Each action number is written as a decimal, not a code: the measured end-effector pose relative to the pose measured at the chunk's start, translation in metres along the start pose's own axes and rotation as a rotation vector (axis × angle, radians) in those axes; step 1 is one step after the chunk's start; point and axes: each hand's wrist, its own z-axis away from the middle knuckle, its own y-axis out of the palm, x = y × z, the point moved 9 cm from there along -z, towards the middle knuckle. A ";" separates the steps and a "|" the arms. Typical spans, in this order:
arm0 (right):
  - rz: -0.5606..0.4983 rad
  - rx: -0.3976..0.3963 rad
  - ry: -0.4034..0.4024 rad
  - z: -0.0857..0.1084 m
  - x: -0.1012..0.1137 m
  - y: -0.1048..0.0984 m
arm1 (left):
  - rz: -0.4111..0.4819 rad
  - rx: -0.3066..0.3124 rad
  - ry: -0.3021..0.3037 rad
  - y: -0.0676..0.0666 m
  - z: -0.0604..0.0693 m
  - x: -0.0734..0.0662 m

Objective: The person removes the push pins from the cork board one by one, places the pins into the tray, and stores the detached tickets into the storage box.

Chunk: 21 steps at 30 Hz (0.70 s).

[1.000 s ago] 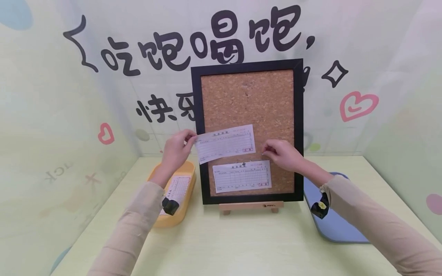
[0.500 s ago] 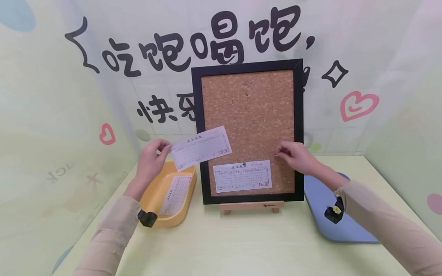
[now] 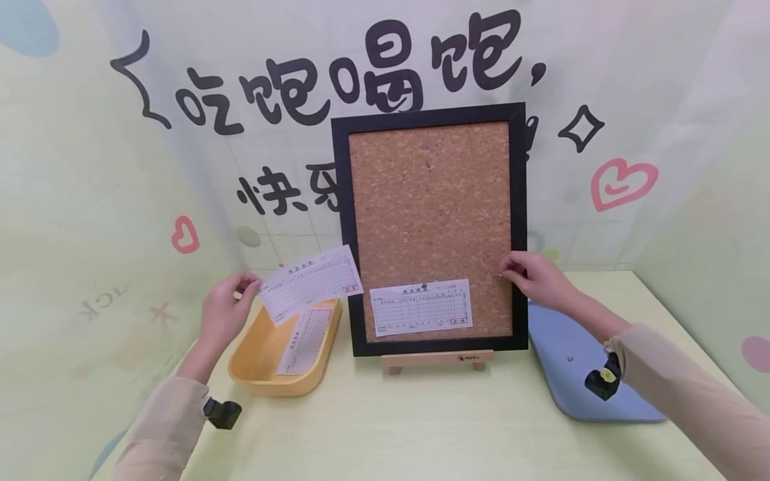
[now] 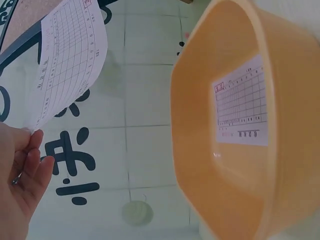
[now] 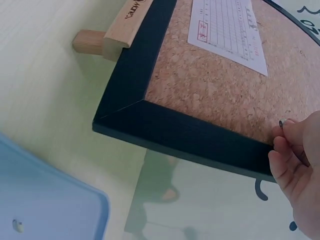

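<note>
My left hand (image 3: 227,308) pinches a printed paper receipt (image 3: 309,280) by its left end, over the yellow bin. The slip's right end overlaps the edge of the framed cork board (image 3: 433,200). In the left wrist view, a small shiny metal bit (image 4: 16,179) shows among the curled fingers; its kind is unclear. Beside the board's right edge, my right hand (image 3: 538,277) pinches a tiny dark pin (image 5: 281,123), mostly hidden by the fingertips. Another receipt (image 3: 421,308) lies flat on the lower cork, with a small dark pin (image 3: 424,286) at its top edge.
The yellow bin (image 3: 237,364) at left holds one more receipt (image 3: 305,341). A blue tray (image 3: 568,394) lies at right with a small pin-like thing (image 3: 570,359) on it. A small wooden easel (image 3: 438,360) supports the board. Printed walls (image 3: 108,167) enclose the table.
My left hand has drawn the receipt left and down, from in front of the cork to over the bin. My right hand has moved right, towards the board's right edge, still pinching.
</note>
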 end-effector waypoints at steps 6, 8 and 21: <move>-0.009 -0.042 -0.024 0.012 -0.003 -0.004 | -0.030 -0.016 -0.005 -0.010 0.014 0.012; -0.010 -0.060 -0.031 0.016 -0.004 -0.006 | -0.035 -0.013 -0.014 -0.011 0.017 0.016; -0.022 -0.137 -0.034 0.062 -0.020 0.002 | -0.033 -0.017 -0.054 -0.012 0.034 0.042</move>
